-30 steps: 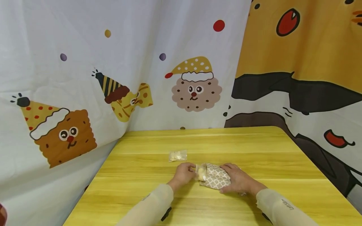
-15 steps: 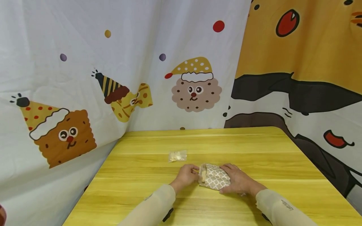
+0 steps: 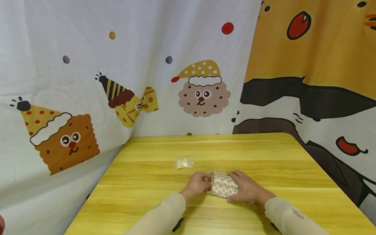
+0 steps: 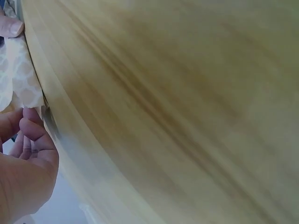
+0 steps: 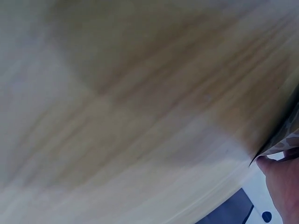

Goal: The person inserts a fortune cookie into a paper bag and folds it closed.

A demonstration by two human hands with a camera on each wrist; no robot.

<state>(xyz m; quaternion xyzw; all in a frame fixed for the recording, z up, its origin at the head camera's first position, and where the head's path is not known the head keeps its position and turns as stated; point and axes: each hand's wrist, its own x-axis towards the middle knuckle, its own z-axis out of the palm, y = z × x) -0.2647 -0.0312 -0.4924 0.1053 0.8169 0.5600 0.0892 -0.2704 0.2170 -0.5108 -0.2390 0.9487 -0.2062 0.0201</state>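
Observation:
A small drawstring-style pouch (image 3: 224,185), beige with a white lattice pattern, lies on the table with its mouth toward the left. My right hand (image 3: 245,187) grips its closed end from the right, thumb near and fingers far. At the mouth, my left hand (image 3: 199,184) has its thumb and fingertips curled together at the opening, around the end of a clear packet that fingers and cloth now hide. In the left wrist view, my left hand (image 4: 30,163) meets the pouch's rim. The right wrist view catches only part of my right hand (image 5: 282,182) against the pouch (image 5: 289,137).
Another clear packet (image 3: 184,163) with pale yellow pieces lies farther back, left of the pouch. The wood-grain table (image 3: 141,182) ends at a cartoon-printed curtain (image 3: 164,114) behind. More printed cloth hangs along the left and right sides.
My left hand has moved right, pushing the clear packet with pale contents into the pouch's mouth until it is out of sight. The right hand has stayed nearly still on the pouch.

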